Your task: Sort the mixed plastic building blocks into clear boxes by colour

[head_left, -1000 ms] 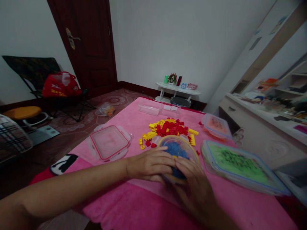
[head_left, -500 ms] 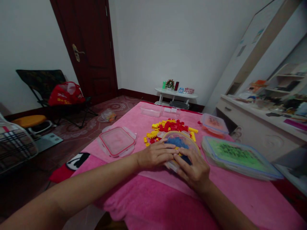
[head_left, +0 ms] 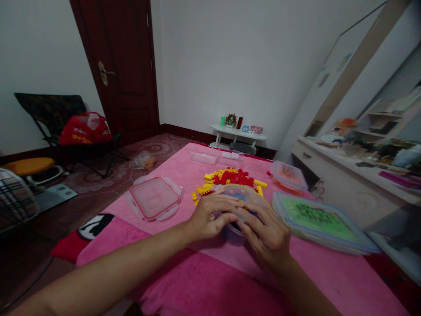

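Red bag [head_left: 86,130] on a chair [head_left: 46,107], probably of camouflage cloth.

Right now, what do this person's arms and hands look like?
The left arm and right arm are bare as far as they show: no sleeves, watch or bracelet. The left hand and right hand wear no gloves, and no rings can be made out on the fingers.

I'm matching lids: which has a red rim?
The square lid at the left; the round tub has a yellow rim, the green box and orange box, blue.
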`<state>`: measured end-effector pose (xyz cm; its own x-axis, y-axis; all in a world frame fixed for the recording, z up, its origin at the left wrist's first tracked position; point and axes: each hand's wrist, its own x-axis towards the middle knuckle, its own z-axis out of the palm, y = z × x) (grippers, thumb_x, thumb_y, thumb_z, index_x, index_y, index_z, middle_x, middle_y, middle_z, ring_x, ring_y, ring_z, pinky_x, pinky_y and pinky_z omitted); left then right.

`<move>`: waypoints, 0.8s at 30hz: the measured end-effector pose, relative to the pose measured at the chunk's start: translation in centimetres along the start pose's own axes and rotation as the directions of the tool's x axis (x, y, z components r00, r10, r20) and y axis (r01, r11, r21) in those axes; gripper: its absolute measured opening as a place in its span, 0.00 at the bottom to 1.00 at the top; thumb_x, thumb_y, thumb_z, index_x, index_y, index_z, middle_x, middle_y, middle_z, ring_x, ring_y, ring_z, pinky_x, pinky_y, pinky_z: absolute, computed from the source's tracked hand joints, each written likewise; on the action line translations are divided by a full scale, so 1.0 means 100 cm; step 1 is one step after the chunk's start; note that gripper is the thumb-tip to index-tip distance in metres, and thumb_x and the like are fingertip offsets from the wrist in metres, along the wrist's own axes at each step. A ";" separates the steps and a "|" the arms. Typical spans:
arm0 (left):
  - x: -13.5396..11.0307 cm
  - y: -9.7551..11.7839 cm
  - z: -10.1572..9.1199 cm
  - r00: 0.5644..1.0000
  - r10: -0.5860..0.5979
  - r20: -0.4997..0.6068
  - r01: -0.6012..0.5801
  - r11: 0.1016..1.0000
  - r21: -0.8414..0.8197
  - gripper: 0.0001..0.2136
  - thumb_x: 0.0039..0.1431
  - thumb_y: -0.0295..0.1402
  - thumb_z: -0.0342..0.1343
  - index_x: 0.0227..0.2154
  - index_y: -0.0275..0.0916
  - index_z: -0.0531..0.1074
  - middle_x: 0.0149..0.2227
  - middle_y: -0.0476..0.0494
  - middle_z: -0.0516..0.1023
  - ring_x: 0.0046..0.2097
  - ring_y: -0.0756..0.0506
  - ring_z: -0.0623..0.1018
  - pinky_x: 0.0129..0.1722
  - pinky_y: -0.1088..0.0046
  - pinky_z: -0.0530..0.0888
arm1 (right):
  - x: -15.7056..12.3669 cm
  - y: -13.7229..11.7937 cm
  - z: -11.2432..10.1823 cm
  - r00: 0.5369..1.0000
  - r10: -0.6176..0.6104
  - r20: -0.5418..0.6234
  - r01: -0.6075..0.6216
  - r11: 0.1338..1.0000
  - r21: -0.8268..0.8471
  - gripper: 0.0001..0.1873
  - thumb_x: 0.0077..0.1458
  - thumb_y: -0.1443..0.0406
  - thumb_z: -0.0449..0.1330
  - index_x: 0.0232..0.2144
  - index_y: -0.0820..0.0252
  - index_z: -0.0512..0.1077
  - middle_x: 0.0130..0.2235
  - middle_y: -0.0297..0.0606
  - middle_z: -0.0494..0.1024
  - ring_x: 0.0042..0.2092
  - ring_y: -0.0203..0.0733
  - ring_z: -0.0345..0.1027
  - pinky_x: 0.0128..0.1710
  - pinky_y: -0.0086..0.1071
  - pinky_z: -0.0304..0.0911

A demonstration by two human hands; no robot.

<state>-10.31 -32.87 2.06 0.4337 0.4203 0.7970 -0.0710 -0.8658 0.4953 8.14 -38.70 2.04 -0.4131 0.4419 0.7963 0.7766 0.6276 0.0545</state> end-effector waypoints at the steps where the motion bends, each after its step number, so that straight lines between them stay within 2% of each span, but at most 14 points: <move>1: 0.002 0.000 0.000 0.999 0.009 -0.032 -0.009 1.000 -0.018 0.08 0.60 0.34 0.54 0.36 0.38 0.77 0.41 0.40 0.81 0.46 0.45 0.78 0.51 0.65 0.72 | 0.004 0.001 -0.002 1.000 -0.004 -0.012 0.004 1.000 0.004 0.19 0.53 0.72 0.60 0.48 0.57 0.72 0.46 0.44 0.76 0.50 0.45 0.69 0.50 0.41 0.65; 3: 0.006 -0.001 -0.002 0.997 0.061 -0.055 -0.061 0.998 0.000 0.08 0.59 0.33 0.55 0.38 0.39 0.76 0.42 0.40 0.80 0.47 0.45 0.77 0.51 0.64 0.72 | 0.011 0.003 -0.006 0.999 -0.037 -0.032 0.038 0.999 0.005 0.20 0.53 0.74 0.58 0.49 0.57 0.71 0.47 0.44 0.76 0.50 0.44 0.69 0.51 0.42 0.64; 7: 0.007 0.006 -0.016 0.973 0.230 -0.015 -0.225 0.963 0.147 0.10 0.60 0.30 0.53 0.43 0.39 0.73 0.46 0.40 0.78 0.54 0.43 0.72 0.54 0.61 0.70 | 0.026 0.001 -0.018 0.987 -0.148 -0.067 0.147 0.989 -0.018 0.22 0.54 0.76 0.56 0.50 0.58 0.70 0.46 0.43 0.77 0.50 0.45 0.70 0.53 0.44 0.63; 9: 0.006 0.014 -0.024 0.966 0.255 -0.040 -0.238 0.941 0.243 0.10 0.59 0.29 0.53 0.43 0.40 0.72 0.50 0.39 0.75 0.55 0.43 0.71 0.53 0.61 0.70 | 0.036 -0.005 -0.021 0.981 -0.164 -0.103 0.163 0.987 -0.012 0.23 0.53 0.77 0.55 0.50 0.57 0.71 0.44 0.42 0.78 0.48 0.44 0.71 0.52 0.41 0.64; 12: 0.004 0.024 -0.037 0.958 0.263 -0.114 -0.205 0.907 0.367 0.11 0.58 0.29 0.55 0.45 0.41 0.71 0.54 0.38 0.71 0.54 0.43 0.72 0.53 0.61 0.70 | 0.055 -0.021 -0.015 0.981 -0.111 -0.158 0.122 0.991 0.059 0.24 0.52 0.77 0.55 0.49 0.54 0.71 0.43 0.39 0.79 0.47 0.43 0.72 0.49 0.37 0.66; 15: 0.005 0.027 -0.057 0.943 0.290 -0.165 -0.192 0.877 0.441 0.12 0.59 0.24 0.51 0.44 0.40 0.70 0.42 0.43 0.78 0.44 0.48 0.77 0.46 0.70 0.73 | 0.079 -0.040 -0.003 0.984 0.016 -0.179 0.024 0.976 0.217 0.20 0.55 0.73 0.56 0.49 0.53 0.71 0.44 0.37 0.78 0.46 0.42 0.72 0.48 0.36 0.67; 17: 0.009 0.024 -0.081 0.935 0.260 -0.242 -0.108 0.857 0.504 0.11 0.58 0.23 0.51 0.42 0.39 0.72 0.35 0.46 0.79 0.38 0.51 0.78 0.40 0.75 0.73 | 0.092 -0.047 0.001 0.987 0.101 -0.127 -0.058 0.950 0.306 0.19 0.56 0.69 0.57 0.50 0.54 0.70 0.47 0.39 0.76 0.49 0.43 0.70 0.50 0.38 0.66; 18: 0.010 0.019 -0.095 0.929 0.205 -0.307 -0.014 0.851 0.525 0.11 0.58 0.24 0.52 0.42 0.38 0.73 0.36 0.46 0.79 0.37 0.50 0.77 0.39 0.76 0.73 | 0.096 -0.047 0.001 0.988 0.131 -0.085 -0.097 0.941 0.326 0.19 0.56 0.68 0.57 0.51 0.55 0.69 0.49 0.40 0.74 0.51 0.44 0.68 0.51 0.39 0.65; 19: 0.010 0.013 -0.111 0.906 0.133 -0.402 0.103 0.852 0.513 0.10 0.57 0.27 0.54 0.42 0.37 0.74 0.36 0.45 0.79 0.36 0.50 0.77 0.37 0.76 0.73 | 0.098 -0.043 0.000 0.986 0.157 -0.048 -0.133 0.936 0.326 0.19 0.56 0.66 0.57 0.51 0.55 0.69 0.51 0.41 0.73 0.53 0.45 0.66 0.52 0.40 0.64; 21: 0.007 -0.004 -0.145 0.838 -0.140 -0.527 0.374 0.851 0.368 0.15 0.56 0.34 0.56 0.46 0.35 0.72 0.37 0.44 0.79 0.32 0.50 0.77 0.33 0.75 0.73 | 0.093 -0.027 -0.005 0.977 0.214 0.010 -0.207 0.934 0.290 0.17 0.56 0.64 0.58 0.48 0.55 0.71 0.52 0.40 0.72 0.54 0.45 0.65 0.53 0.41 0.62; 22: 0.003 -0.015 -0.161 0.804 -0.301 -0.514 0.494 0.819 0.293 0.17 0.55 0.37 0.56 0.46 0.35 0.72 0.35 0.44 0.78 0.29 0.50 0.76 0.29 0.76 0.72 | 0.086 -0.015 -0.008 0.967 0.251 0.036 -0.251 0.931 0.266 0.14 0.56 0.63 0.58 0.46 0.54 0.73 0.50 0.39 0.73 0.53 0.45 0.66 0.53 0.41 0.63; 23: -0.003 -0.026 -0.176 0.766 -0.476 -0.432 0.607 0.757 0.243 0.19 0.54 0.38 0.56 0.47 0.34 0.73 0.33 0.44 0.78 0.27 0.51 0.74 0.25 0.77 0.70 | 0.077 -0.001 -0.010 0.955 0.289 0.067 -0.297 0.925 0.238 0.12 0.56 0.62 0.58 0.43 0.53 0.74 0.49 0.38 0.74 0.52 0.44 0.67 0.52 0.41 0.63; 24: -0.011 -0.038 -0.189 0.709 -0.623 -0.331 0.700 0.677 0.226 0.19 0.53 0.39 0.56 0.45 0.34 0.74 0.29 0.45 0.77 0.24 0.51 0.72 0.23 0.78 0.67 | 0.066 0.013 -0.013 0.942 0.322 0.094 -0.335 0.919 0.209 0.11 0.57 0.61 0.57 0.41 0.53 0.74 0.47 0.38 0.75 0.50 0.44 0.68 0.51 0.41 0.64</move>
<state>-27.47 -24.96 5.80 0.0543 0.9271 0.3709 0.4591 -0.3530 0.8152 7.04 -35.77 8.16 -0.1838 0.6783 0.7114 0.7524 0.5628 -0.3422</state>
